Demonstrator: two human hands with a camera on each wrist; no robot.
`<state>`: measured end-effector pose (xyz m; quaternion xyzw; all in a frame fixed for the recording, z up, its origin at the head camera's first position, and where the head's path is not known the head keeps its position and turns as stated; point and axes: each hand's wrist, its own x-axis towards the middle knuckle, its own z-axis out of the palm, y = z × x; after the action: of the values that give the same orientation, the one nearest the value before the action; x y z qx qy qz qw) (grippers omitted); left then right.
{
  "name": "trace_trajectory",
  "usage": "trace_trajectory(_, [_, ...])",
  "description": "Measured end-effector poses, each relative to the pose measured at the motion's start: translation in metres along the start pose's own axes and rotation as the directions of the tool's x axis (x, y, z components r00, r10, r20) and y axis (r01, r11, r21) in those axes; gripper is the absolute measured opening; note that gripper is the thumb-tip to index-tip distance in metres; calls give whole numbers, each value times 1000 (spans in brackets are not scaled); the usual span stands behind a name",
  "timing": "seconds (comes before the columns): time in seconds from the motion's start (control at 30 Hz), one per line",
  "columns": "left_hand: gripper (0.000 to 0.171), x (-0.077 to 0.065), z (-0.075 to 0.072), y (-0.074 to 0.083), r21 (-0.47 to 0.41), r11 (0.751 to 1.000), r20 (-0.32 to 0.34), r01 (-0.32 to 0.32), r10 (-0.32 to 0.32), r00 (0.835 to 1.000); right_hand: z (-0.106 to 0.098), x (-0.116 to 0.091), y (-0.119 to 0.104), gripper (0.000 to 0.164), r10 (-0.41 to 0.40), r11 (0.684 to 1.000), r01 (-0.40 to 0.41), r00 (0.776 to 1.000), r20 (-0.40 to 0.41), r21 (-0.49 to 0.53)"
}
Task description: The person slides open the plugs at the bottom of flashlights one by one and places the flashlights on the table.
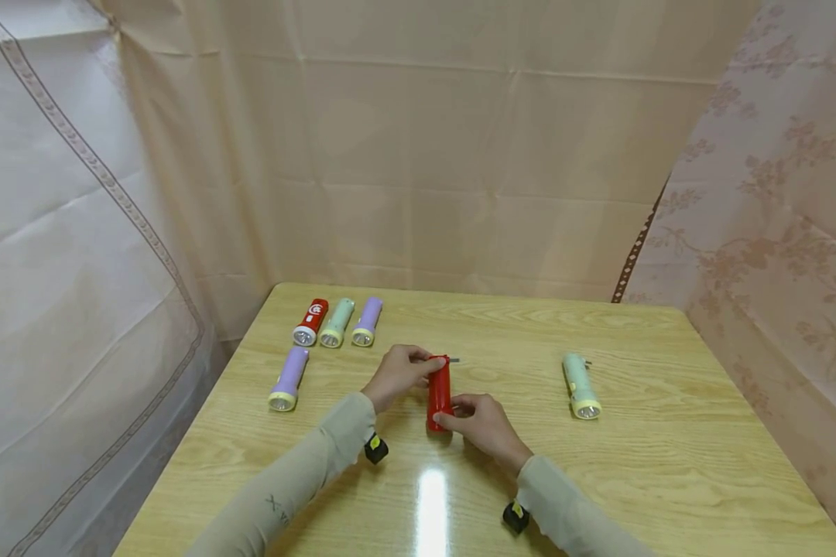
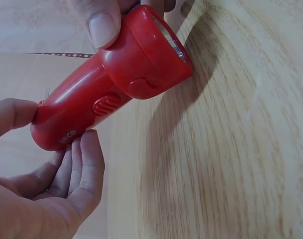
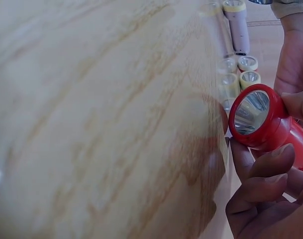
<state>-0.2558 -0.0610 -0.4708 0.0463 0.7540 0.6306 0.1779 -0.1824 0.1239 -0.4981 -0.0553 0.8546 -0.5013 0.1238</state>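
Both hands hold a red flashlight [image 1: 440, 394] over the middle of the table. My left hand [image 1: 399, 375] pinches its tail end, thumb on one side and fingers on the other, as the left wrist view shows. At the lamp end, my right hand [image 1: 486, 425] grips the head between thumb and fingers. In the left wrist view the red flashlight [image 2: 106, 79] shows a ribbed slide switch on its side. Its lens and silver reflector face the right wrist camera. Thin metal prongs stick out sideways near the tail, seen in the head view.
At the back left lie a red-and-white flashlight [image 1: 311, 321], a green one [image 1: 337, 322] and a purple one [image 1: 368, 321] in a row. Another purple flashlight [image 1: 289, 379] lies nearer. A green flashlight [image 1: 581, 385] with prongs out lies right on the wooden table [image 1: 669, 464]. Curtains hang around.
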Motion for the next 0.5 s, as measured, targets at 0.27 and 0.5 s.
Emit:
trace_trajectory(0.27, [39,-1,5,4,8,1000,-16,4,-4,1000,-2,-2,-1,44,33,999,-33,999,-20,13])
trace_trajectory(0.5, [43,7,10,3,-12,1000,-18,1,-1,1000,-7,-3,3,43,45,999,-44,998,-38,25])
